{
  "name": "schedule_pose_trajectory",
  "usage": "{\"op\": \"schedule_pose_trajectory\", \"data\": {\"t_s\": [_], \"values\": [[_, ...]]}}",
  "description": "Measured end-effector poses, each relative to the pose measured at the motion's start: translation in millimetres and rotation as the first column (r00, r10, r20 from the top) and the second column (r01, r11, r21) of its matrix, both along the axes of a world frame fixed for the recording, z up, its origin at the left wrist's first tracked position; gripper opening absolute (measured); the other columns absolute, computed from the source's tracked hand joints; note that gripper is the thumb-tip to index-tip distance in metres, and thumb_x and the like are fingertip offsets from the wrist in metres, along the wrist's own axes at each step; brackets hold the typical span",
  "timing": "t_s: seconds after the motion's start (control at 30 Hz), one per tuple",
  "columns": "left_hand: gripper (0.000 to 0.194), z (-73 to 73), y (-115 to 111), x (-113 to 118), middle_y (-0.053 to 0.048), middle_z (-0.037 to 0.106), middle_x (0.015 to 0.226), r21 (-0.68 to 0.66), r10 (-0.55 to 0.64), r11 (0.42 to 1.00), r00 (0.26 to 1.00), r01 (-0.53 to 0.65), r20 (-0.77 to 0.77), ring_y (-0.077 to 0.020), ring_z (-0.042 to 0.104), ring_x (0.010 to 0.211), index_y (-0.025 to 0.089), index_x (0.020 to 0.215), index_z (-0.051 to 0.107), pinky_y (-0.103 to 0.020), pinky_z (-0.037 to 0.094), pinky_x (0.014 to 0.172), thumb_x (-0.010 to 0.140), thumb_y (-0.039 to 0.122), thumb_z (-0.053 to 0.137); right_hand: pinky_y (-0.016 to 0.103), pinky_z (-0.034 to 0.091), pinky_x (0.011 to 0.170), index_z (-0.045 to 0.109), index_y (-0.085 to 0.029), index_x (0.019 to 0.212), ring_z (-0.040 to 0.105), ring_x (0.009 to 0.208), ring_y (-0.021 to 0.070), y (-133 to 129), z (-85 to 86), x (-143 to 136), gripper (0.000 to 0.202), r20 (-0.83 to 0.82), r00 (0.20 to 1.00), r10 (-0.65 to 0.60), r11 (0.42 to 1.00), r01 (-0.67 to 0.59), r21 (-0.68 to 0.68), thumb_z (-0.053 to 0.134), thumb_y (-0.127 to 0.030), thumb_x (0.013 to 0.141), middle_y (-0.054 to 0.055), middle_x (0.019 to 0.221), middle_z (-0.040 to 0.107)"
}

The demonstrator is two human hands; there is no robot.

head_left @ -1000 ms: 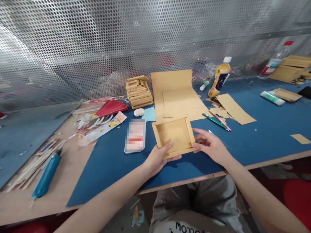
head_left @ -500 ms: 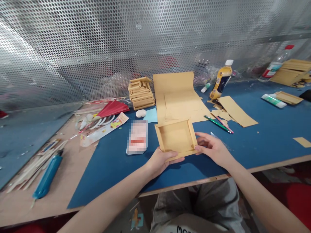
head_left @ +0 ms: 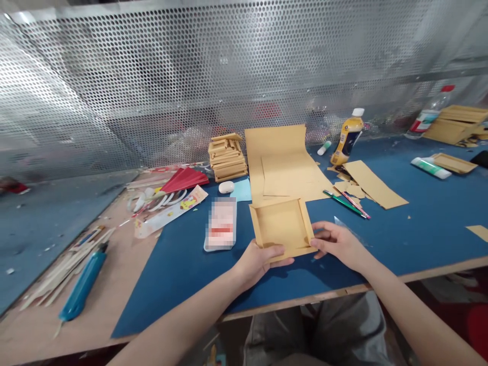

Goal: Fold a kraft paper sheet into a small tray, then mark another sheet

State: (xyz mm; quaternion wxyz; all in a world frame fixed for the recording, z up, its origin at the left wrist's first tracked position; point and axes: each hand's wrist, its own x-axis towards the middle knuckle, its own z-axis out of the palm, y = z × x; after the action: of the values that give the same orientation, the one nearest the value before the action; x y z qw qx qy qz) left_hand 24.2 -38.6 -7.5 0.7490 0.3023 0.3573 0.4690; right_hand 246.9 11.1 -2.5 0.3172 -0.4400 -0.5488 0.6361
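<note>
A shallow tan cardboard tray [head_left: 282, 226] with folded-up sides is held just above the table's front part, its open face toward me. My left hand [head_left: 259, 262] grips its lower left edge, thumb inside the rim and fingers underneath. At the lower right corner, my right hand [head_left: 337, 244] pinches the side wall between thumb and curled fingers. Behind the tray lies a large tan card sheet [head_left: 278, 147], bent up at its far end. A stack of similar folded trays [head_left: 227, 160] stands to its left.
A phone [head_left: 221, 223] and a white earbud case [head_left: 226, 187] lie left of the tray. A blue glue gun [head_left: 84, 284] is at the far left. Right are pens [head_left: 345, 203], card scraps [head_left: 353, 189], a drink bottle [head_left: 347, 137] and a glue tube [head_left: 430, 168]. Perforated metal [head_left: 229, 61] walls the back.
The whole scene sits slightly lower and further right as the view shifts. My right thumb has slid a little outward at the tray's corner. My left hand keeps its hold.
</note>
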Motion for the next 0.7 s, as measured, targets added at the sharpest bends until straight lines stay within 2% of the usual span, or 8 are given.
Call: {"op": "schedule_pose_trajectory", "data": {"t_s": [0.2, 0.33, 0.47, 0.53, 0.6, 0.63, 0.7], "values": [[0.057, -0.1, -1, 0, -0.015, 0.06, 0.123, 0.021, -0.005, 1.0, 1.0, 0.005, -0.001, -0.0305, 0.062, 0.108, 0.015, 0.127, 0.054, -0.042, 0.055, 0.086, 0.074, 0.013, 0.075, 0.032, 0.06, 0.062, 0.057, -0.018, 0.099, 0.068, 0.07, 0.0174, 0, -0.8, -1, 0.046, -0.031, 1.0, 0.0, 1.0, -0.001, -0.007, 0.079, -0.038, 0.063, 0.003, 0.078, 0.072], [0.05, 0.9, 0, -2, -0.017, 0.06, 0.123, 0.014, -0.017, 1.0, 1.0, 0.017, -0.007, -0.0324, 0.06, 0.11, 0.013, 0.124, 0.056, -0.045, 0.052, 0.089, 0.077, 0.019, 0.073, 0.03, 0.06, 0.063, 0.057, -0.018, 0.099, 0.068, 0.07, 0.0163, 1, -4.4, 0, 0.043, -0.064, 0.998, 0.018, 1.0, -0.018, -0.005, 0.078, -0.035, 0.066, 0.003, 0.079, 0.072], [0.05, 5.3, 4, -10, -0.015, 0.061, 0.122, 0.031, 0.159, 0.987, 0.987, -0.159, -0.006, -0.0319, 0.057, 0.114, 0.012, 0.125, 0.055, -0.041, 0.048, 0.095, 0.083, 0.037, 0.065, 0.03, 0.06, 0.063, 0.057, -0.019, 0.1, 0.068, 0.071, 0.0162, 1, -9.7, 3, 0.041, -0.087, 0.995, 0.046, 0.999, -0.047, -0.011, 0.077, -0.034, 0.068, 0.002, 0.079, 0.07], [0.054, 9.0, 7, -15, -0.01, 0.059, 0.127, 0.121, 0.253, 0.961, 0.967, -0.248, -0.02, -0.0297, 0.054, 0.118, 0.019, 0.134, 0.046, -0.04, 0.046, 0.097, 0.087, 0.044, 0.057, 0.029, 0.059, 0.064, 0.057, -0.018, 0.1, 0.068, 0.072, 0.0161, 2, -11.4, 4, 0.039, -0.086, 0.994, 0.069, 0.997, -0.07, -0.014, 0.076, -0.034, 0.07, 0.002, 0.08, 0.07], [0.053, 12.5, 10, -21, -0.005, 0.053, 0.133, 0.27, 0.342, 0.914, 0.933, -0.304, -0.109, -0.0264, 0.049, 0.124, 0.028, 0.139, 0.038, -0.038, 0.042, 0.101, 0.091, 0.047, 0.051, 0.029, 0.059, 0.065, 0.057, -0.018, 0.099, 0.068, 0.073, 0.0162, 2, -12.1, 4, 0.039, -0.082, 0.993, 0.086, 0.996, -0.087, -0.02, 0.076, -0.035, 0.07, 0.003, 0.08, 0.07], [0.051, 13.5, 11, -23, -0.003, 0.051, 0.136, 0.358, 0.406, 0.876, 0.894, -0.322, -0.19, -0.0246, 0.045, 0.128, 0.029, 0.138, 0.038, -0.036, 0.039, 0.103, 0.092, 0.047, 0.05, 0.03, 0.059, 0.064, 0.058, -0.018, 0.099, 0.068, 0.072, 0.0166, 2, -12.2, 4, 0.04, -0.078, 0.993, 0.09, 0.995, -0.092, -0.024, 0.077, -0.036, 0.069, 0.003, 0.08, 0.07], [0.044, 13.7, 12, -26, -0.003, 0.049, 0.136, 0.535, 0.55, 0.783, 0.755, -0.318, -0.357, -0.0219, 0.04, 0.13, 0.028, 0.133, 0.044, -0.033, 0.033, 0.107, 0.093, 0.048, 0.047, 0.031, 0.058, 0.064, 0.058, -0.018, 0.1, 0.068, 0.072, 0.0175, 2, -12.1, 4, 0.042, -0.069, 0.992, 0.102, 0.994, -0.105, -0.034, 0.077, -0.038, 0.068, 0.003, 0.079, 0.07]]}}
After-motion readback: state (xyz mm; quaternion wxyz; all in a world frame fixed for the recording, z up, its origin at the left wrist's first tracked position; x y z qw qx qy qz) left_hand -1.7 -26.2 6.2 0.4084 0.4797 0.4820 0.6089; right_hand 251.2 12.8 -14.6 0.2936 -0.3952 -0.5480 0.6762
